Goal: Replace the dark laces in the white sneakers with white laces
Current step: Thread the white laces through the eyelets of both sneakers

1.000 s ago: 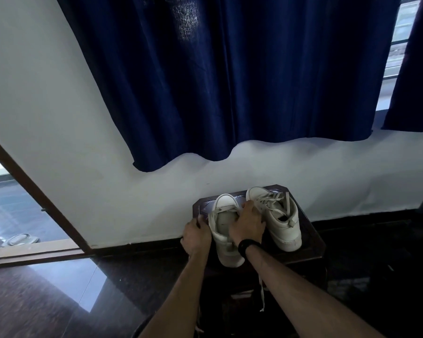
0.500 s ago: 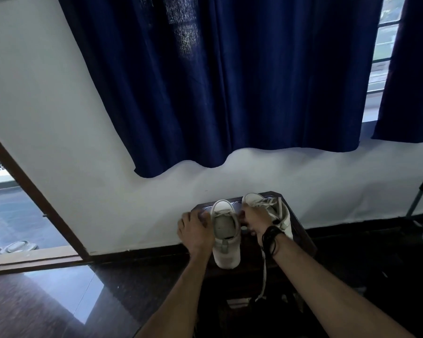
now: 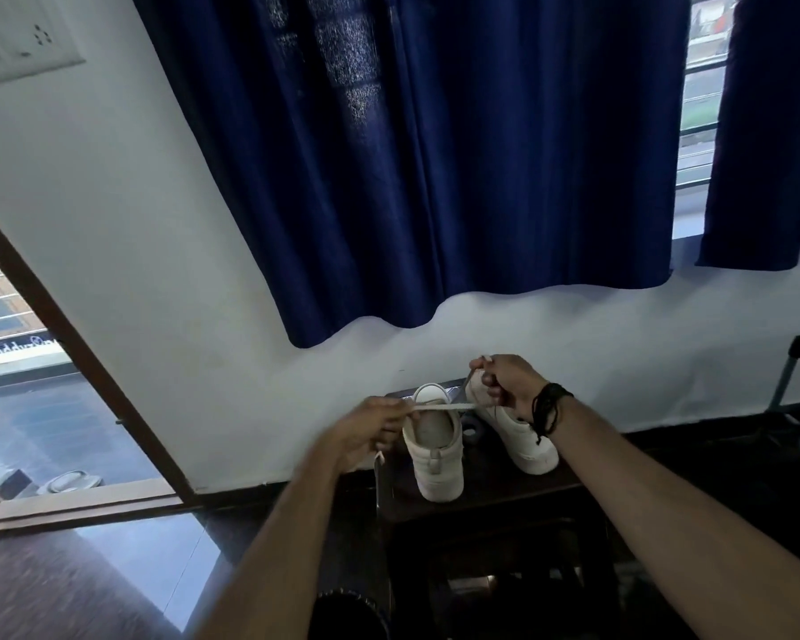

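Note:
Two white sneakers stand on a small dark stool [image 3: 486,496] by the wall. The left sneaker [image 3: 435,450] has its heel toward me. The right sneaker [image 3: 523,436] is partly hidden by my right hand. A white lace [image 3: 439,407] stretches taut across the top of the left sneaker. My left hand [image 3: 366,429] pinches one end, and a loose tail hangs below it. My right hand [image 3: 504,381], a dark band on its wrist, grips the other part of the lace, raised above the right sneaker.
A dark blue curtain [image 3: 435,154] hangs on the white wall above the stool. An open doorway with a wooden frame [image 3: 79,358] is at left. The floor [image 3: 89,584] is dark and glossy. A small dark round object [image 3: 472,429] lies between the sneakers.
Both hands have lifted off the sneakers and pulled apart, drawing the white lace taut across the left sneaker. The camera has moved closer and tilted.

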A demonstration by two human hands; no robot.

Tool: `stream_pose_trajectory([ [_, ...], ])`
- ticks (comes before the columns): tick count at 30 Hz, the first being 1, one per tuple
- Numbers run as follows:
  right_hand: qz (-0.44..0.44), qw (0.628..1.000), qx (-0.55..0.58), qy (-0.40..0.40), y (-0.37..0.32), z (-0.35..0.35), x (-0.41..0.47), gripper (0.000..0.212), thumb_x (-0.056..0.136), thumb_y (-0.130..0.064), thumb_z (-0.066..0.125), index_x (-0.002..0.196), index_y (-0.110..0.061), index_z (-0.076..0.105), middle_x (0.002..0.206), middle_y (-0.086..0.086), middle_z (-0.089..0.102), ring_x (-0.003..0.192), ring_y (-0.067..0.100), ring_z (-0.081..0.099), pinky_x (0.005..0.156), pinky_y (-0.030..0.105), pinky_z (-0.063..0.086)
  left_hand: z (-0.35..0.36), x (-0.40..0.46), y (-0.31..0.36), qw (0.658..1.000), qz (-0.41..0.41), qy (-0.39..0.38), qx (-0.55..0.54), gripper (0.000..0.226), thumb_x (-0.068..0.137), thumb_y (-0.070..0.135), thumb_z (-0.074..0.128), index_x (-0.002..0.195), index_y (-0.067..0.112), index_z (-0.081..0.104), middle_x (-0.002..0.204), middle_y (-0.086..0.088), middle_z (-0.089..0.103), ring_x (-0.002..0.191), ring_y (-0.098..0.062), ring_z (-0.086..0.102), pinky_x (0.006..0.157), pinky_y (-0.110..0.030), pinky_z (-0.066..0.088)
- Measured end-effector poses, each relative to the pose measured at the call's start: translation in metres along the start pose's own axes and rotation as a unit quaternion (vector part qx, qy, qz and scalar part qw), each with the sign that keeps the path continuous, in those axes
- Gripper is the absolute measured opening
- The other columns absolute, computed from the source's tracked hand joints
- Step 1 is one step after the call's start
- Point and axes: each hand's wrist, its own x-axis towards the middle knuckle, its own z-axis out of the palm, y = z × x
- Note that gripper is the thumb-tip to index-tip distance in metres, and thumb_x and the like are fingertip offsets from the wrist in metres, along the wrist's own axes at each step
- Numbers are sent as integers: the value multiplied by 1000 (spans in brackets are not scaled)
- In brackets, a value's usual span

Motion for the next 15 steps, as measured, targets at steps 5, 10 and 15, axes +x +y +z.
stream_pose_trajectory([
  [5,-45,879,-473,18,7,-2,-6,16,94,-20,48,84,-16,60,92,10,58,83,22,55,68,23,42,-20,-10,11,984,-9,90,157,24,94,30,65,80,13,74,58,4,38,53,-9,28,50,-22,22],
  [10,-134,883,-435,-115,8,39,-14,45,84,-15,62,126,-3,53,120,11,58,107,27,55,91,38,48,7,11,19,977,56,132,156,22,85,32,76,82,11,77,63,6,65,61,0,54,59,-14,43],
  [15,-146,941,-262,-159,21,46,-8,21,97,-24,57,111,-13,69,87,-1,70,72,7,61,66,18,47,7,28,5,970,56,206,115,33,81,42,77,66,13,72,64,-7,62,60,-9,50,56,-22,40],
])
